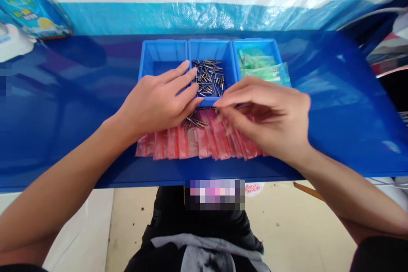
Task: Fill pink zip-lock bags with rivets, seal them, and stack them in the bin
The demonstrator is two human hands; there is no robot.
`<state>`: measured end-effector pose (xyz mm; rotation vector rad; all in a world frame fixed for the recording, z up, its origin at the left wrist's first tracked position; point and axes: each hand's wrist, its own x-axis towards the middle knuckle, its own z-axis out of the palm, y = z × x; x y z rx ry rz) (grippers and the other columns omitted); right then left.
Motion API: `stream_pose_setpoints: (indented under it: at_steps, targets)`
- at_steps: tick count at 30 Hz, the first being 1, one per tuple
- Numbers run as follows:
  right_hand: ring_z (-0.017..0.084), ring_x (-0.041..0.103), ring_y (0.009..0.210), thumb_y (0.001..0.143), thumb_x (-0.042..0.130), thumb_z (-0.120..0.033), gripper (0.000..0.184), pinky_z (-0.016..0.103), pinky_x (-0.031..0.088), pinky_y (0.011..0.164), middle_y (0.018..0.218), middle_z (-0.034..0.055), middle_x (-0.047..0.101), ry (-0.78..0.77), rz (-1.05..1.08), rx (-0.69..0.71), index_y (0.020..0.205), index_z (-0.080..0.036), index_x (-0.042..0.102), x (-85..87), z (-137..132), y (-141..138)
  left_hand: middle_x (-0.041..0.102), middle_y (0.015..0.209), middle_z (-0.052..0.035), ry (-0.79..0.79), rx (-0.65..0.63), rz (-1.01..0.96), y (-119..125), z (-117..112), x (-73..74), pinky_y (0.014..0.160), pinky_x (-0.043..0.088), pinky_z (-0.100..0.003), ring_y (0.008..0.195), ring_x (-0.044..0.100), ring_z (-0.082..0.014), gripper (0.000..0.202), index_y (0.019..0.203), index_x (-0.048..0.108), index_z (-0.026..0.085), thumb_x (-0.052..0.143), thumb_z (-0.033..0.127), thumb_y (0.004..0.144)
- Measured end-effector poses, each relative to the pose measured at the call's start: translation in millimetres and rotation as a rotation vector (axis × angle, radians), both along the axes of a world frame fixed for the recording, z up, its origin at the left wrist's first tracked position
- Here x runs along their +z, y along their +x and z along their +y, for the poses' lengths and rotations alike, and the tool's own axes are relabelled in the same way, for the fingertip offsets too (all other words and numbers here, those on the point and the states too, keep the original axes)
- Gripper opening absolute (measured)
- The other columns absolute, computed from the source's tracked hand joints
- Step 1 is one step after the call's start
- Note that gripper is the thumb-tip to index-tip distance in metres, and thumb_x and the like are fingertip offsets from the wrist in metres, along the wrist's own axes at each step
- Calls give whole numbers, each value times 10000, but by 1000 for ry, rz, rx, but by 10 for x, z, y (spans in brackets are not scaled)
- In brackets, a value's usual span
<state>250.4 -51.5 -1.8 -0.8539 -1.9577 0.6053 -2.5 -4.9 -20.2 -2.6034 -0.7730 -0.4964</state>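
Note:
Several blind rivets (207, 78) lie in a loose heap in the middle blue bin (210, 45). A smaller cluster of rivets (195, 122) rests on the pink zip bags (204, 142) in front of that bin. My left hand (159, 100) is palm down, fingers stretched over the front of the bins, with its thumb just above the small cluster. Beside the middle bin's front edge, my right hand (267, 114) is closed in a pinch at thumb and forefinger. A small part of a rivet (217, 110) shows at its fingertips; the rest is hidden.
On the left stands another blue bin (164, 53); the right bin (255, 42) holds green plastic bags (258, 61), one hanging over its edge. The bins sit on a blue-covered table (344, 106). A blue packet (32, 4) and a white bottle (14, 42) stand at the far left.

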Motion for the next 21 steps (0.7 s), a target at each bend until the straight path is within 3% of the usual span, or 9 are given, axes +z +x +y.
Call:
stream_pose_setpoints:
  at_steps: [1,3,6,8,12,21]
  targets:
    - [150,785,887,1010,676,-106,186,276,688,683,1050,49,793,-40,75,-36,1045,-224,815,15,9,4,744,1380,-166,-4,3,1,2,-2,3,879,714,-429,1323,729,-342,368,1223,733,118,449,333,1133]
    - [198,800,1048,1013,671,-115,217,319,726,771,1168,89,803,31,112,-91,1112,-223,830,32,30,26,734,1404,-153,-56,18,-19,5,-5,7,902,716,-448,1341,718,-346,365,1231,736,138,451,343,1132]
    - [185,798,1028,995,707,-100,206,309,695,845,1118,101,826,311,-133,-50,1147,-190,815,8,35,54,713,1453,-110,-182,44,-74,6,-8,8,973,707,-500,1387,689,-345,364,1252,742,193,442,355,1125]
    - [159,792,937,1018,710,-133,153,289,672,825,1060,82,827,393,-306,47,1141,-172,792,-54,16,36,703,1470,-98,-239,50,-93,8,-11,11,1003,700,-516,1417,667,-347,380,1268,745,209,425,355,1123]
    - [200,781,981,1066,609,-131,202,330,673,848,1113,104,798,352,-526,188,1197,-123,762,-221,-24,-63,681,1499,-104,-302,78,-109,15,-15,21,1033,690,-504,1454,635,-353,382,1276,745,211,432,358,1115]
    - [237,768,1061,1083,528,-144,296,373,640,930,1210,131,787,198,-568,141,1268,-147,759,-266,-12,-106,719,1442,-123,-140,48,-57,2,7,1,901,701,-427,1413,674,-302,364,1222,712,178,405,355,1141]
